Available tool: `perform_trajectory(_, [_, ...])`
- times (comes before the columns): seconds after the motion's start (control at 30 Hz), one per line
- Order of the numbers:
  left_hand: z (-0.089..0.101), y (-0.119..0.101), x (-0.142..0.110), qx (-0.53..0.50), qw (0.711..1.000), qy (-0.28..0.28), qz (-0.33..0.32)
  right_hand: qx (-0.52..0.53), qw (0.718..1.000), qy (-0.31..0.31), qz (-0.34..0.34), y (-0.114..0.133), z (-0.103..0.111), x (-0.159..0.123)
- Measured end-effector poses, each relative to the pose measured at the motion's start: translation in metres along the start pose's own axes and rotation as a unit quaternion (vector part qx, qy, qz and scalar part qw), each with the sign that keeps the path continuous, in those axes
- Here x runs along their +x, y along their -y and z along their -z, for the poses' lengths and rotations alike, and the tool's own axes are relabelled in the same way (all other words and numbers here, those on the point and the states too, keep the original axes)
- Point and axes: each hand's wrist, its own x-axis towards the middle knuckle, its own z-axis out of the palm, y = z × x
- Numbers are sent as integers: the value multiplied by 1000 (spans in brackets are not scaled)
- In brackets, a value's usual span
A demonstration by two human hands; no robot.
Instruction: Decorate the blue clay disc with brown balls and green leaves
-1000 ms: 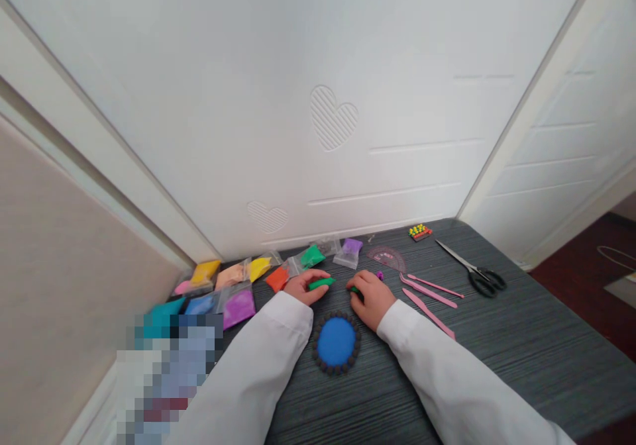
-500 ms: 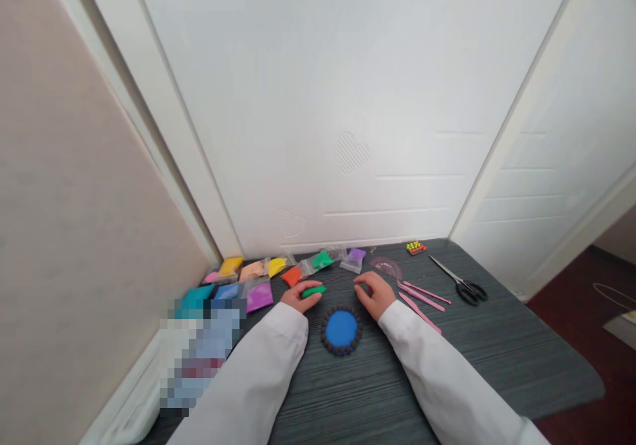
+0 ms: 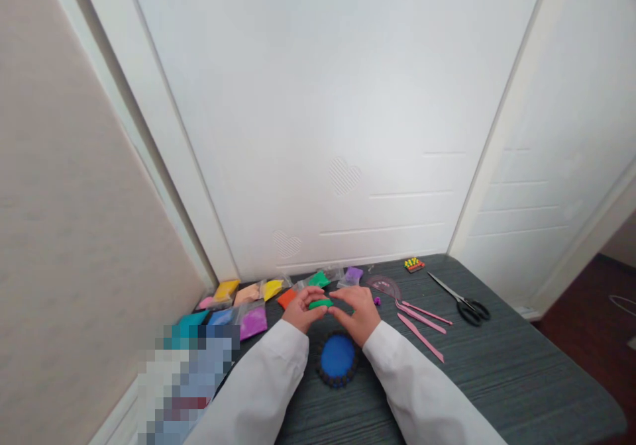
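My left hand (image 3: 302, 309) is closed around a lump of green modelling clay (image 3: 320, 304), held between thumb and fingers. From the other side, my right hand (image 3: 358, 309) has its thumb and forefinger at the right end of the same lump. Just below both hands lies a round blue disc (image 3: 338, 357) edged with dark beads or balls, its right rim partly covered by my right wrist. A small purple piece (image 3: 377, 300) rests on the table beside my right hand.
Bags of coloured clay, among them a purple bag (image 3: 253, 322) and a yellow one (image 3: 272, 290), line the back left. Pink modelling tools (image 3: 421, 338), a clear protractor (image 3: 385, 287), black-handled scissors (image 3: 471, 310) and a small yellow-and-red item (image 3: 414, 264) lie right. A white wall (image 3: 318, 120) stands behind.
My right hand has moved left to the green clay, uncovering the small purple piece. My left hand has brought the clay slightly right. The camera view has tilted up a little.
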Motion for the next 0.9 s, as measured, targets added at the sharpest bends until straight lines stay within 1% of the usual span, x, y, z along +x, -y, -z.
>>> perform_trajectory(0.2, [-1,9,9,-19,997,48,62,-12,999,29,-17,-9,-3,-7])
perform_trajectory(0.47, [2,7,15,-11,992,85,88,-25,998,58,-15,-9,-2,-9])
perform_trajectory(0.77, [-5,3,12,-39,990,87,107,-17,998,61,-9,-9,-6,-13])
perform_trajectory(0.9, [-7,1,11,-37,987,86,128,-13,998,59,-13,-10,-6,-14])
